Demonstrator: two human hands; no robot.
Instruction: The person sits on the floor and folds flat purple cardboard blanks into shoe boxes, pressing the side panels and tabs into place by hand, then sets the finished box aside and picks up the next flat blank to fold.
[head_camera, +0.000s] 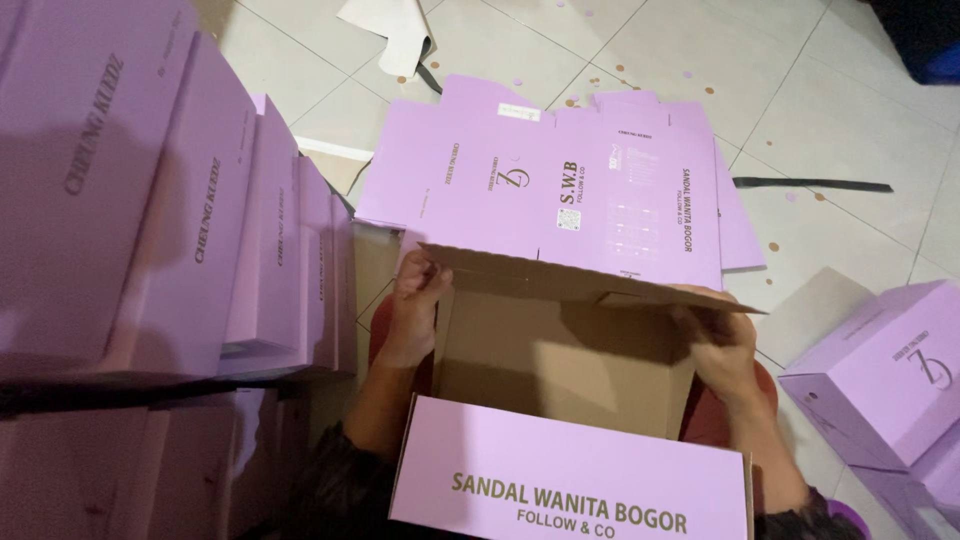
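A lilac cardboard box (570, 485) with a brown inside sits in front of me, half folded up. My left hand (415, 310) grips its left side wall near the far corner. My right hand (720, 345) holds the right side wall, fingers curled over the edge. The far flap (560, 275) of the box stands up between the two hands, its brown side facing me. The near wall shows gold lettering.
Flat unfolded lilac box blanks (560, 180) lie on the tiled floor (840, 110) beyond the box. A tall stack of finished lilac boxes (150, 200) fills the left. More folded boxes (890, 370) sit at the right. Paper scraps and a dark strip (810, 184) litter the floor.
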